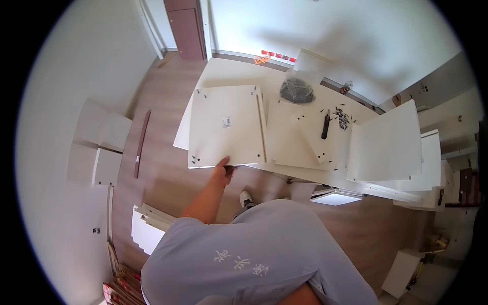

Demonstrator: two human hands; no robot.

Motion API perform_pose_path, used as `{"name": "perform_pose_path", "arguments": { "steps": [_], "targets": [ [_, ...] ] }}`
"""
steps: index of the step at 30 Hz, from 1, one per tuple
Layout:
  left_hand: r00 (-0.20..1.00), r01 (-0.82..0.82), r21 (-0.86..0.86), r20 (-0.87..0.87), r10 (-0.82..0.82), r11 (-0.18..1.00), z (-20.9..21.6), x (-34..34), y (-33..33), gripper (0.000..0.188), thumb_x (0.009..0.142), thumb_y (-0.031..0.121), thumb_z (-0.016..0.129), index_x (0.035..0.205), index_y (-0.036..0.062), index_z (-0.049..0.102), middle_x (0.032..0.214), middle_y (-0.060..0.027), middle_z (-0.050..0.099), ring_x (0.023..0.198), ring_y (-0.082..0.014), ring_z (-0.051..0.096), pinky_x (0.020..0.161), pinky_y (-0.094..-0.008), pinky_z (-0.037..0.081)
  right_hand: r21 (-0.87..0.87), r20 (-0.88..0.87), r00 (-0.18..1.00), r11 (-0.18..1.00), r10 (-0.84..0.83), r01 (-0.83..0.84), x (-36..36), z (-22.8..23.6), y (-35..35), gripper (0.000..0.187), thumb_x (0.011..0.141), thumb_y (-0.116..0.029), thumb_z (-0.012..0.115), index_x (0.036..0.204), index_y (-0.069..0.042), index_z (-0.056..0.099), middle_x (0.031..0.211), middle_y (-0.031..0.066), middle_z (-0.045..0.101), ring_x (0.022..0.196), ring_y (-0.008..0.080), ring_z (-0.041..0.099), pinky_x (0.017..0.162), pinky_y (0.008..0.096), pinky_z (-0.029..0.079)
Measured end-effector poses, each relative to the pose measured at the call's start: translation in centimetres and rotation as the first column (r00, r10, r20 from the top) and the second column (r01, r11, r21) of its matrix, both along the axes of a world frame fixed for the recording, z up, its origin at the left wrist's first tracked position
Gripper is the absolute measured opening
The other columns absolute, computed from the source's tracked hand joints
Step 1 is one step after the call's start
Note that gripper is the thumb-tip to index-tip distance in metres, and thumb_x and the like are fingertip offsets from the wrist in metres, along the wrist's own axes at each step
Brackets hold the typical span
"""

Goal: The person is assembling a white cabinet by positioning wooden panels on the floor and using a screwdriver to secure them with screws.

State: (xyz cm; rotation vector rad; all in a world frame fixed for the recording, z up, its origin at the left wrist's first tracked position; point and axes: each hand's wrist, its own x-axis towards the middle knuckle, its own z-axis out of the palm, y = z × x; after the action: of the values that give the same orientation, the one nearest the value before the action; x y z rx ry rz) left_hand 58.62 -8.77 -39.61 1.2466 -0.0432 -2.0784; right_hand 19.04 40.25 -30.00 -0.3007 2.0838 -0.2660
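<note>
My left hand (pixel 222 173) grips the near edge of a square white furniture panel (pixel 229 140), thumb on top and the other fingers under the edge. Small metal fittings stand up near several of the panel's corners, and a small label sticks to its face. Of my right arm (pixel 301 296) only a piece shows at the bottom, beside my grey shirt; the hand itself is out of sight. To the right of the panel lie a narrow white board (pixel 310 138), a slim black tool (pixel 326 125) and a scatter of small dark screws or fittings (pixel 342 119).
A clear plastic bag (pixel 297 90) of dark hardware sits at the back of the white work table (pixel 229 71). White panels (pixel 386 140) stand at its right end. More white boards (pixel 147 229) are stacked on the floor at left, near a long brown strip (pixel 143 145).
</note>
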Motion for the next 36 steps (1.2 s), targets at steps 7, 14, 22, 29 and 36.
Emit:
{"name": "perform_pose_path", "arguments": {
  "steps": [7, 14, 22, 29, 36],
  "targets": [
    [0.995, 0.012, -0.078, -0.101, -0.02, 0.997, 9.7, -3.6, 4.3, 0.028, 0.104, 0.026, 0.062, 0.121, 0.0037, 0.06, 0.111, -0.0136, 0.071, 0.101, -0.0263, 0.073, 0.076, -0.0358, 0.063, -0.274, -0.198, 0.889, 0.848, 0.412, -0.454, -0.1, 2.9, -14.6, 0.041, 0.098, -0.033, 0.065, 0.12, 0.001, 0.072, 0.121, 0.022, 0.071, 0.105, 0.0299, 0.071, 0.091, 0.0407, 0.056],
    [0.975, 0.188, -0.102, -0.097, -0.198, 0.977, 15.2, -7.0, 8.4, 0.027, 0.104, 0.028, 0.063, 0.125, 0.0122, 0.062, 0.119, -0.006, 0.069, 0.1, -0.0221, 0.068, 0.083, -0.0366, 0.056, -0.525, 0.752, 0.621, 0.77, 0.221, 0.362, 10.1, 4.6, -36.5, 0.054, 0.104, -0.037, 0.063, 0.146, -0.005, 0.052, 0.139, 0.0109, 0.062, 0.125, 0.0277, 0.062, 0.101, 0.0436, 0.052],
    [0.615, 0.785, -0.23, 0.392, -0.684, 0.575, 8.7, -2.2, 11.7, 0.046, 0.099, 0.029, 0.069, 0.139, 0.008, 0.058, 0.12, -0.0073, 0.07, 0.103, -0.0168, 0.065, 0.088, -0.0355, 0.055, -0.376, 0.813, 0.548, 0.541, -0.198, 0.753, 13.7, 3.0, -42.6, 0.038, 0.097, -0.014, 0.07, 0.131, -0.002, 0.058, 0.122, 0.0087, 0.068, 0.106, 0.025, 0.069, 0.088, 0.0402, 0.06],
    [0.824, 0.459, 0.023, 0.361, -0.436, 0.888, 3.7, 6.7, 12.7, 0.034, 0.101, 0.033, 0.063, 0.129, 0.0144, 0.063, 0.108, -0.0001, 0.07, 0.088, -0.0139, 0.066, 0.072, -0.0306, 0.054, -0.74, 0.537, 0.843, 0.498, 0.034, 0.451, 6.0, 12.4, -43.8, 0.035, 0.09, -0.01, 0.074, 0.121, 0.004, 0.064, 0.11, 0.0121, 0.072, 0.096, 0.0224, 0.071, 0.084, 0.0371, 0.059],
    [0.867, 0.296, -0.32, 0.486, -0.112, 0.9, 4.7, 5.1, 3.0, 0.037, 0.104, 0.038, 0.058, 0.128, 0.0108, 0.063, 0.118, -0.0067, 0.07, 0.102, -0.0199, 0.067, 0.076, -0.0355, 0.053, -0.92, 0.335, 0.94, 0.237, 0.059, 0.313, -1.0, 24.5, -35.1, 0.031, 0.093, -0.012, 0.071, 0.116, 0.008, 0.066, 0.104, 0.0108, 0.073, 0.088, 0.0167, 0.07, 0.077, 0.0334, 0.058]
  ]
}}
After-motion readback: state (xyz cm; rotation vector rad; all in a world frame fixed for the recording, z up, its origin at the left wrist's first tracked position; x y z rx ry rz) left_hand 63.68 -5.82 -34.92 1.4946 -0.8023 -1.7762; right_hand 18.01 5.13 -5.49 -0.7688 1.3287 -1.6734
